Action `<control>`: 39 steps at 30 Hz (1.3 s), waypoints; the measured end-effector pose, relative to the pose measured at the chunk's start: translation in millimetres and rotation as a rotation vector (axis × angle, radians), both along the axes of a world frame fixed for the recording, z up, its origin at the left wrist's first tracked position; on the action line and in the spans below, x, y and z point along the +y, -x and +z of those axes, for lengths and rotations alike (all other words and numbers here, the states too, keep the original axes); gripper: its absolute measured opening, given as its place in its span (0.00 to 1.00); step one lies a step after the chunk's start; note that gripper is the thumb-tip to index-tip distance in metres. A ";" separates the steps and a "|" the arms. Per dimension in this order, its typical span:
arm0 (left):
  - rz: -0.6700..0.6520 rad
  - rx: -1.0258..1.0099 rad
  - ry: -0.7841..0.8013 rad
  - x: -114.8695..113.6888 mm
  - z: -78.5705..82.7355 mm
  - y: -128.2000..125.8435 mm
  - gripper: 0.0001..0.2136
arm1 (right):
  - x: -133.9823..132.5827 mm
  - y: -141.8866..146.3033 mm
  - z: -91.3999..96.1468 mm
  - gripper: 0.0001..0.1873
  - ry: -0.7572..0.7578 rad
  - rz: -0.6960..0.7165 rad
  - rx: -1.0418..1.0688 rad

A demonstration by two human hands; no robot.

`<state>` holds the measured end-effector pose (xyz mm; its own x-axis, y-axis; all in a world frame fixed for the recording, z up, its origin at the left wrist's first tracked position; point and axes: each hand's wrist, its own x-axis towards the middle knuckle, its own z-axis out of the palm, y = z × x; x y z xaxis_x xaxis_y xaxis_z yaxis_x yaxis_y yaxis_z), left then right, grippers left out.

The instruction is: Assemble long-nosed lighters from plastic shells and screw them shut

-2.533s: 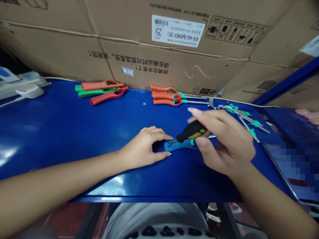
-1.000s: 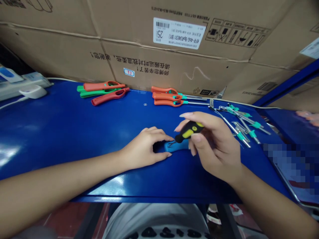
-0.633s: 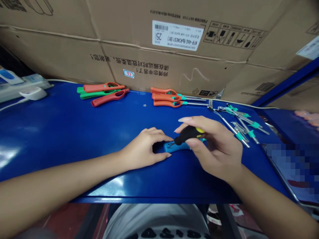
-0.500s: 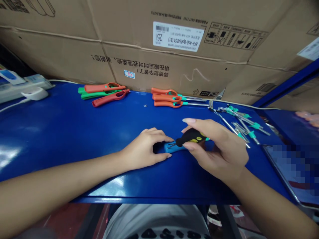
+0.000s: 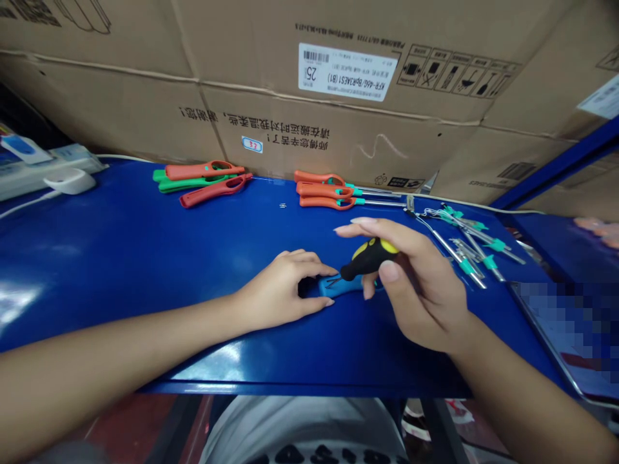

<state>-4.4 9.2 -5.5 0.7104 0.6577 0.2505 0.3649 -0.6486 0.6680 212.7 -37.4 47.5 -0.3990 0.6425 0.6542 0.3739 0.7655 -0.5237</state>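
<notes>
A blue lighter body (image 5: 344, 285) lies on the blue table near its middle. My left hand (image 5: 285, 290) is closed on its left end, thumb and fingertips at either side. My right hand (image 5: 420, 277) holds a black and yellow screwdriver (image 5: 368, 258) by its handle, with the thumb against the near side and the index finger stretched over the top. The tool is tilted, its thin shaft reaching down to the left end of the blue body. Part of the body is hidden behind the right fingers.
Red and green lighter shells (image 5: 206, 177) lie at the back left. Orange lighters with metal tubes (image 5: 324, 193) lie at the back centre, beside loose metal tubes with teal parts (image 5: 471, 238). A tablet-like screen (image 5: 556, 335) lies right; a cardboard box (image 5: 271, 103) stands behind.
My right fingers have shifted round the screwdriver handle, which has turned so its yellow marks sit differently. The left hand and blue body have stayed in place.
</notes>
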 end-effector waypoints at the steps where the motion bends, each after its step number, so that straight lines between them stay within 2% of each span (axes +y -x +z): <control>1: 0.004 0.002 -0.003 -0.2 0.1 0.0 0.14 | 0.0 0.2 -0.8 0.24 0.051 0.027 0.036; 3: 0.003 0.006 0.000 -0.9 0.5 0.0 0.13 | 0.7 0.7 -1.4 0.21 0.018 0.001 0.068; 6: -0.013 0.023 0.017 -2.1 1.0 -0.1 0.14 | 2.4 -0.1 -0.6 0.17 -0.207 -0.116 -0.005; 7: -0.013 0.031 0.019 -2.3 1.0 -0.2 0.14 | 2.6 -0.8 -0.4 0.17 -0.235 -0.121 -0.036; 8: -0.012 0.040 0.018 -2.3 0.7 -0.2 0.15 | 2.5 -1.4 -0.4 0.17 -0.214 -0.101 -0.053; 12: 0.004 0.046 -0.017 -1.9 -1.4 -0.2 0.16 | 1.0 -2.0 -1.2 0.22 0.072 0.054 0.032; 14: -0.003 0.049 -0.020 -2.4 -1.8 -0.3 0.15 | 1.3 -1.3 -0.5 0.19 0.023 0.021 0.041; 17: -0.025 0.064 -0.002 -3.9 -0.7 -0.5 0.13 | 2.8 -1.0 1.5 0.19 -0.217 -0.102 -0.034; 18: -0.027 0.067 -0.001 -4.3 -0.3 -0.7 0.12 | 2.9 -1.1 2.0 0.20 -0.243 -0.100 -0.060; 19: -0.028 0.070 -0.001 -4.5 -0.1 -0.8 0.12 | 2.8 -1.1 2.1 0.21 -0.222 -0.071 -0.072; 23: -0.023 0.062 -0.018 -3.9 -1.7 -1.0 0.14 | 0.6 0.8 1.7 0.23 0.026 0.090 0.027; 25: -0.027 0.054 -0.018 -3.4 -3.0 -0.8 0.15 | 0.2 1.4 2.4 0.21 -0.043 0.060 0.040; 27: -0.029 0.055 -0.013 -3.1 -3.4 -0.5 0.16 | 0.5 0.5 4.0 0.21 -0.196 -0.025 -0.044; 29: -0.028 0.062 -0.009 -3.0 -2.9 -0.4 0.16 | 1.0 -1.5 5.3 0.22 -0.266 -0.042 -0.120; 32: -0.026 0.071 -0.003 -3.2 -1.5 -0.4 0.15 | 1.5 -3.0 5.7 0.24 -0.110 0.096 -0.068; 34: -0.026 0.069 -0.007 -3.7 -0.8 -0.4 0.13 | 1.9 -2.0 5.4 0.24 -0.034 0.138 0.008; 39: -0.040 0.049 -0.031 -5.5 0.6 -0.4 0.12 | 2.6 -1.4 5.8 0.18 -0.263 -0.113 0.011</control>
<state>-3.9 3.8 -4.9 0.7477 0.6212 0.2344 0.3703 -0.6832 0.6294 214.1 -34.8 53.3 -0.3261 0.4899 0.8085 0.4603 0.8293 -0.3168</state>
